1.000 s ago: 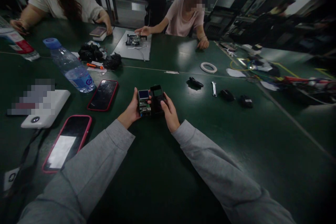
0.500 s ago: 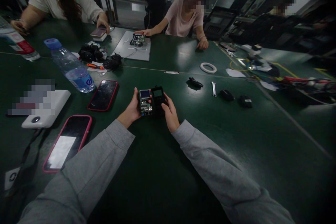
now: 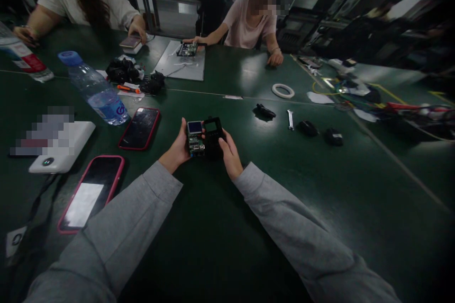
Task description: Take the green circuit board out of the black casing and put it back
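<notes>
My left hand (image 3: 177,150) is closed around a small circuit board with a blue screen (image 3: 195,138), held just above the green table (image 3: 284,189). Pressed against the board's right side is a black plastic casing (image 3: 213,136) with a rectangular window, gripped by my right hand (image 3: 229,154). Both sleeves are grey. The two parts touch side by side in the middle of the view.
Two pink-edged phones (image 3: 139,128) (image 3: 90,191), a white power bank (image 3: 62,151) and a water bottle (image 3: 94,89) lie to the left. A wrench (image 3: 290,119), black parts (image 3: 265,111), and a tape ring (image 3: 283,90) lie to the right. Two people sit across the table.
The black casing has been turned and brought tighter against the circuit board. My hands stay in nearly the same place. A person across the table moved a board on the grey mat.
</notes>
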